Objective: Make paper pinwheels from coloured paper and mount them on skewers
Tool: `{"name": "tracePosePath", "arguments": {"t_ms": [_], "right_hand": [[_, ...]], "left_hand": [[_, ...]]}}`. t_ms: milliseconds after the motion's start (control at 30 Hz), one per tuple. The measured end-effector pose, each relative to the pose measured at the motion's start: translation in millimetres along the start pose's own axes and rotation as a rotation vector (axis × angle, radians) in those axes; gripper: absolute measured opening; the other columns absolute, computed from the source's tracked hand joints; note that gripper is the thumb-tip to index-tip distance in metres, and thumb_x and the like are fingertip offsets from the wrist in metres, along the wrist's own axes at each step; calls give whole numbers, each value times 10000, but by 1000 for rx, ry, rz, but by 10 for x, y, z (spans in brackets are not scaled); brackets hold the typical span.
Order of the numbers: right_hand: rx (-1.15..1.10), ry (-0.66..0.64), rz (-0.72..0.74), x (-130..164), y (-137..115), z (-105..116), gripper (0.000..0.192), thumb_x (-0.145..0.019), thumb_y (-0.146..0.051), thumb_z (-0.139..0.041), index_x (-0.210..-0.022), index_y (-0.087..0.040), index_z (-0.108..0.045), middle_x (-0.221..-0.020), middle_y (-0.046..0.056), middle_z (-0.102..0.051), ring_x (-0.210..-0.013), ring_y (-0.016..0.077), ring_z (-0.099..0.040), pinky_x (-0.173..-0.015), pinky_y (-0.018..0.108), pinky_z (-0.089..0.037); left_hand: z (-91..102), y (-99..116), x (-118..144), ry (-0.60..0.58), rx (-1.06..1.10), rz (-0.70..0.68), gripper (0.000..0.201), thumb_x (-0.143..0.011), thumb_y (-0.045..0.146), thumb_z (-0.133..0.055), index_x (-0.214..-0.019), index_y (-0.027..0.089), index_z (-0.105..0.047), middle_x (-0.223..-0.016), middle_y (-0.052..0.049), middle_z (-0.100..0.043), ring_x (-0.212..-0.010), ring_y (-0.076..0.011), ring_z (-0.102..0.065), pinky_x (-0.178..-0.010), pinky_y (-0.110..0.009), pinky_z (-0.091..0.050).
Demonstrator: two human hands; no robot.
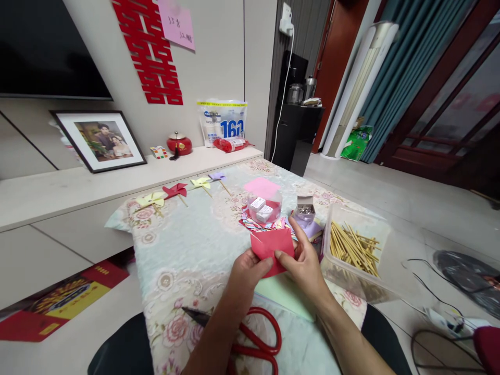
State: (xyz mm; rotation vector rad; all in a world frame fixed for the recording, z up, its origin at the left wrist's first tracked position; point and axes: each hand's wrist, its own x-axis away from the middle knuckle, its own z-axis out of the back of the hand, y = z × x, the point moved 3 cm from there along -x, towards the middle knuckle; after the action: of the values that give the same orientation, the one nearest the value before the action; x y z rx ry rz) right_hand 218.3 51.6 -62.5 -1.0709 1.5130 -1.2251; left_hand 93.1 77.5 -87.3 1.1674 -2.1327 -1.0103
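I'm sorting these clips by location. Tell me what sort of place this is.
Most likely a home living room. A framed photo leans on a low TV shelf, a standing air conditioner stands by curtains, and the person folds red paper at a table with a floral cloth.

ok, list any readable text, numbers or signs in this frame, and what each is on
"160": large blue digits on the white plastic bag on the ledge; its smaller print is too blurred to read.
Double-happiness sign: the red paper cutout on the wall.
"35" plus handwritten marks: the pink sticky note; the rest is illegible.
Red and yellow flat box on the floor: print too blurred to read.
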Motion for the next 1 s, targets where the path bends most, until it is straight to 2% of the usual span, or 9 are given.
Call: {"name": "tracePosePath", "arguments": {"t_ms": [67,200,367,467,533,633,700,833,1000], "right_hand": [[15,7,24,16,19,-19,960,-790,-283,-691,-1586,-181,-165,-1176,123,-714,-917,228,-712,-829,341,-568],[13,0,53,27,69,-52,939,-817,-283,-697,-1591,-180,-176,-1228,141,-701,-985,245,-711,-874,364,-568],[26,39,115,20,123,-32,810,-800,-322,-747,-1518,-211,-388,-1418,124,-587,-1169,258,-639,-975,358,-523],[30,-35,90,11,143,4,762,-841,-331,-720,-1516,-218,-386,-1257,108,-682,-1060,242,-681,-936,382,-535],[94,-39,125,1,116,66,711,-870,-325,-699,-1509,-241,-399,-1184,88,-702,-1018,232,-683,-908,391,-536],[271,36,286,-16,10,190,539,-895,-290,-690,-1411,-286,-534,-1246,83,-659,-1098,238,-637,-914,391,-511],[383,36,409,-22,-72,241,384,-910,-240,-674,-1288,-299,-639,-1206,72,-657,-1102,234,-617,-898,378,-493],[485,-145,550,-18,-175,245,271,-920,-126,-621,-1103,-294,-728,-984,35,-645,-952,195,-619,-826,343,-474],[575,-318,546,45,-266,186,292,-916,-102,-568,-1105,-252,-733,-890,40,-606,-853,193,-603,-752,339,-469]], "left_hand": [[12,-24,-10,18,8,-1,328,-757,233,-790,-1059,126,-722,-957,-101,-798,-924,-261,-731,-849,-361,-553],[40,-36,-26,70,10,-26,321,-750,234,-795,-1041,119,-723,-953,-96,-804,-872,-251,-741,-843,-359,-557],[79,-35,-31,113,-27,-57,344,-742,239,-801,-1050,107,-725,-936,-94,-808,-842,-249,-747,-814,-339,-560],[114,-27,-22,107,-11,-35,342,-761,234,-783,-1075,112,-722,-940,-94,-809,-853,-252,-750,-810,-339,-560],[132,-3,-13,114,18,-33,356,-759,231,-780,-1087,109,-718,-942,-100,-808,-869,-261,-749,-809,-348,-562],[146,60,4,161,54,-39,373,-726,232,-797,-1064,93,-721,-934,-117,-807,-878,-282,-747,-802,-362,-567],[140,109,14,191,72,-34,367,-705,232,-807,-1035,92,-728,-927,-122,-806,-879,-289,-746,-802,-363,-566],[116,171,20,185,102,-9,333,-684,229,-806,-989,112,-743,-915,-115,-806,-893,-291,-742,-791,-346,-564],[159,136,3,186,82,-12,331,-677,238,-809,-980,124,-740,-897,-101,-804,-868,-282,-740,-760,-332,-562]]}}
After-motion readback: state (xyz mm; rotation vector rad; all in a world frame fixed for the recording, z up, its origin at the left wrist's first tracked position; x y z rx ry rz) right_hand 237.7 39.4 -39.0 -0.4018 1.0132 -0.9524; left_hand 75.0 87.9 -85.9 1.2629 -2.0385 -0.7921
